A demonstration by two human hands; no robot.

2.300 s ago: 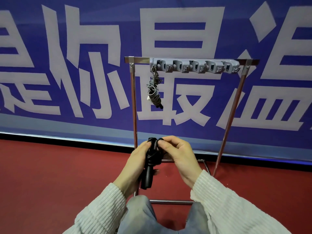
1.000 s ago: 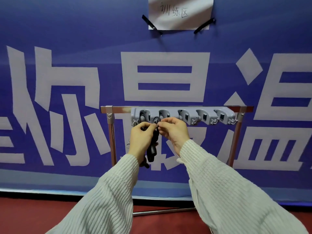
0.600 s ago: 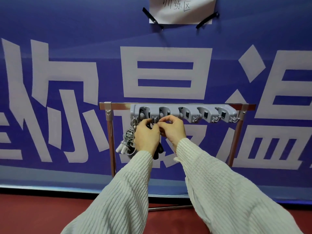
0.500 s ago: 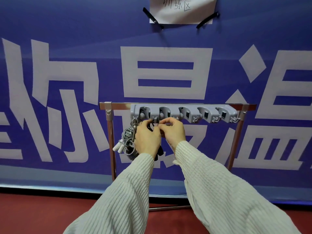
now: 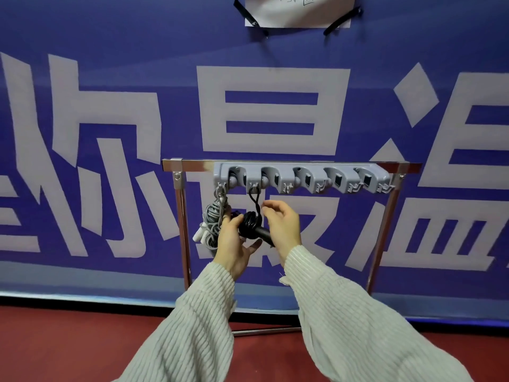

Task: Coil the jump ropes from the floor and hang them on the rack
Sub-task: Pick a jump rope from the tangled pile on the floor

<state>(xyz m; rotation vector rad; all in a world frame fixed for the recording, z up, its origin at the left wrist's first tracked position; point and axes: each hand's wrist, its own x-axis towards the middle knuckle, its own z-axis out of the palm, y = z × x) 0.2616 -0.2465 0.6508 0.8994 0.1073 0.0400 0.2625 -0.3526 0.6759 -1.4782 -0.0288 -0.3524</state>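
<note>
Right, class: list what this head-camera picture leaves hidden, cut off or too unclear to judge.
- Paper sign: top cut off by the frame edge, writing unreadable.
- Black rope: its lower handle is partly hidden behind the right hand.
- Grey rope: partly covered by the left hand.
- Rack base: hidden behind both sleeves.

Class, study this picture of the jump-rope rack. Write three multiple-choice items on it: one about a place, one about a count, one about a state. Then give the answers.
1. Where does the black jump rope hang?
A. second hook from the left
B. last hook on the right
C. on the floor

2. How many coiled ropes hang on the gray hook rail?
A. one
B. two
C. four

3. What is the right hand doing?
A. gripping the rack post
B. loosely curled beside the black rope's loop
C. holding the gray jump rope

Answers: A, its loop sits over that hook; B, gray and black only; B, its fingers clasp nothing.
</note>
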